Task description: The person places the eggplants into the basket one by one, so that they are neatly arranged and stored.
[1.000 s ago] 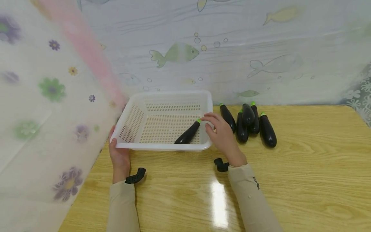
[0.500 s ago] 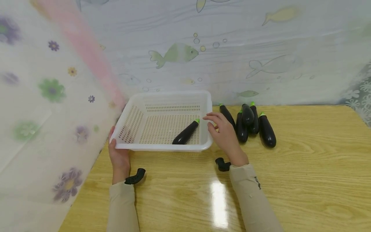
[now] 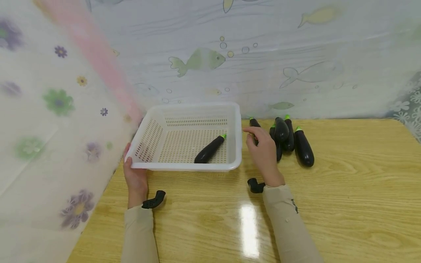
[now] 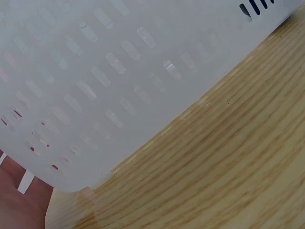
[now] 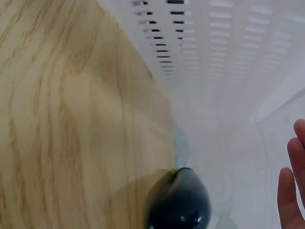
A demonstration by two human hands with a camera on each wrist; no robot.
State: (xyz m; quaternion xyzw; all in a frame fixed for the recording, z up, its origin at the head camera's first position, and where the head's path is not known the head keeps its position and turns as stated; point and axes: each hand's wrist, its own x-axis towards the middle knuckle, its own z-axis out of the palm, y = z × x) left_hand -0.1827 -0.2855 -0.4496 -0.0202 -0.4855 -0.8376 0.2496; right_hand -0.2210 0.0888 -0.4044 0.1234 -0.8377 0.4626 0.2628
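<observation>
A white plastic basket (image 3: 184, 167) with slotted sides stands on the table at the left. My left hand (image 3: 135, 179) holds its front left corner, thumb over the rim and fingers on the outer wall. One eggplant (image 3: 209, 149) with a green stem lies slanted inside it. My right hand (image 3: 264, 153) is just outside the basket's right wall, fingers loosely bent with nothing in them, partly covering a second eggplant (image 3: 253, 123). That eggplant (image 5: 183, 202) shows dark and glossy beside the basket wall in the right wrist view, with the fingertips (image 5: 287, 195) at the right edge.
Several more eggplants (image 3: 281, 129) lie close together to the right of my right hand, one on top of others. Another eggplant (image 3: 304, 148) lies at their right. A printed sheet (image 3: 197, 84) hangs behind the wood-grain table (image 3: 355, 190) and another covers the left side.
My right hand has drawn back to the right, from over the basket's right rim to the eggplant outside it. The eggplant in the basket has slid slightly left. My left hand stays put.
</observation>
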